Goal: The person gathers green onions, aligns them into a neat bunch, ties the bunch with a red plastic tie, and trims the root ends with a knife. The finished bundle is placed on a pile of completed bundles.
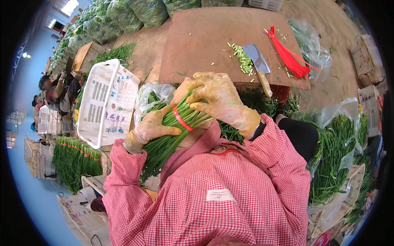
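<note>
My left hand (155, 127), in a yellowish rubber glove, grips a bundle of long green stalks (166, 138), its thumb lying across them. A red tie (181, 119) circles the bundle just beyond that thumb. My right hand (220, 100), gloved alike, is curled over the upper end of the bundle, its fingers around the stalk ends; how firmly they press is hidden. On the brown board (197, 46) ahead lie a cleaver's steel blade (258, 58) with its wooden handle (264, 83), cut stalk pieces (241, 58) and a bunch of red ties (286, 57).
A white plastic crate (107, 104) stands left of the board, with tied green bundles (77, 160) beyond it. At the right, a clear plastic bag (334, 147) holds loose greens. Filled bags (147, 12) line the far side. Another person (57, 92) is at far left.
</note>
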Demonstrator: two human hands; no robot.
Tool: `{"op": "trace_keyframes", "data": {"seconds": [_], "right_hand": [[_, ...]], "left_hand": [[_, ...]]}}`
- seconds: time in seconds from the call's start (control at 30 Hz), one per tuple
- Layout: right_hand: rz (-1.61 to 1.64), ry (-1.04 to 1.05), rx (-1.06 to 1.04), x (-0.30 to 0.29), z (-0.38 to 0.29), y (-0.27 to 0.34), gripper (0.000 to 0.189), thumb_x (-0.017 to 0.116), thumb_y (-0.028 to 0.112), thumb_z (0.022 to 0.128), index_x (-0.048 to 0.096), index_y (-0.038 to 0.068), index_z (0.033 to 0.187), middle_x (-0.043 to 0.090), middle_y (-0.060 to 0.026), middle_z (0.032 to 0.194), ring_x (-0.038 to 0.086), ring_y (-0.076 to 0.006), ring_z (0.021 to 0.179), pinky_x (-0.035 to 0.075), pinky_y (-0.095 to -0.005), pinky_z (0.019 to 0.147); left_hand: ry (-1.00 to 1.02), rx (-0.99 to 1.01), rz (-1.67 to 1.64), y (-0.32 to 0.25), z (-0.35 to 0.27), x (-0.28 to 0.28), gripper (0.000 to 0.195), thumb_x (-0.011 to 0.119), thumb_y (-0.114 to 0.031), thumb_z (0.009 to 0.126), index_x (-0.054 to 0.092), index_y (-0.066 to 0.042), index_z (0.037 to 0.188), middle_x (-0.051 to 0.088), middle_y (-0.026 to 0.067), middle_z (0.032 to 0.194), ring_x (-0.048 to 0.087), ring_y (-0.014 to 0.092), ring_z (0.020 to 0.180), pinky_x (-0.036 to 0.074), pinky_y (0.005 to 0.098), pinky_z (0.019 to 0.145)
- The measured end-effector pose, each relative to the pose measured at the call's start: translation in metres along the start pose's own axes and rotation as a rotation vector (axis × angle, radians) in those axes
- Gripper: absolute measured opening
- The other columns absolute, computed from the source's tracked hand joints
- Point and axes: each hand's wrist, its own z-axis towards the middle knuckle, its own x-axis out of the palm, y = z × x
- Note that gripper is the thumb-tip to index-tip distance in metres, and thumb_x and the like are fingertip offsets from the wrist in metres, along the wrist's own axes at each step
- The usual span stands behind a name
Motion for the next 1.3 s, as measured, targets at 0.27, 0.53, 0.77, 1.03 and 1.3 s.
{"op": "trace_keyframes", "data": {"seconds": [0.27,0.53,0.77,1.03,1.3], "right_hand": [[-0.329,0.049,0.028,-0.01,0.001,0.007,0.017,0.075,0.027,0.083,0.074,0.011,0.088,0.074,-0.0055,0.099,0.071,-0.0268,0.105,0.053,-0.043,0.09],[-0.525,-0.317,0.215,-0.158,-0.065,-0.046,0.015,0.083,0.005,0.079,0.073,0.006,0.089,0.075,-0.0102,0.091,0.072,-0.0321,0.083,0.057,-0.0441,0.079],[-0.876,-0.008,0.382,-0.159,-0.154,-0.099,0.012,0.081,0.011,0.083,0.075,0.007,0.093,0.077,-0.0109,0.095,0.073,-0.0322,0.086,0.057,-0.0437,0.077],[-0.146,0.292,0.503,-0.106,-0.121,-0.061,0.021,0.079,0.013,0.088,0.081,0.005,0.107,0.079,-0.0139,0.111,0.075,-0.031,0.106,0.058,-0.0399,0.096],[-0.068,0.317,-0.023,-0.02,0.01,0.008,0.02,0.08,0.021,0.081,0.078,0.011,0.097,0.078,-0.0044,0.102,0.074,-0.0274,0.098,0.055,-0.0425,0.086]], "left_hand": [[-0.446,0.141,0.616,-0.035,-0.033,0.056,0.114,0.093,-0.031,0.067,0.035,0.002,0.161,0.049,0.0227,0.154,0.047,0.041,0.142,0.038,0.0504,0.118],[-0.595,0.09,0.541,-0.029,-0.035,0.096,0.105,0.09,-0.024,0.07,0.04,-0.006,0.161,0.047,0.014,0.159,0.043,0.036,0.147,0.032,0.0546,0.124],[-0.622,0.11,0.539,-0.023,-0.036,0.103,0.101,0.091,-0.028,0.07,0.046,-0.008,0.158,0.048,0.0119,0.158,0.043,0.033,0.148,0.03,0.0532,0.125],[-0.626,0.071,0.538,-0.021,-0.037,0.108,0.1,0.092,-0.029,0.069,0.048,-0.009,0.157,0.049,0.0103,0.157,0.043,0.033,0.148,0.029,0.0536,0.125],[-0.608,0.1,0.516,-0.023,-0.039,0.107,0.105,0.093,-0.026,0.064,0.049,-0.012,0.157,0.049,0.0097,0.157,0.043,0.033,0.148,0.028,0.056,0.125]]}}
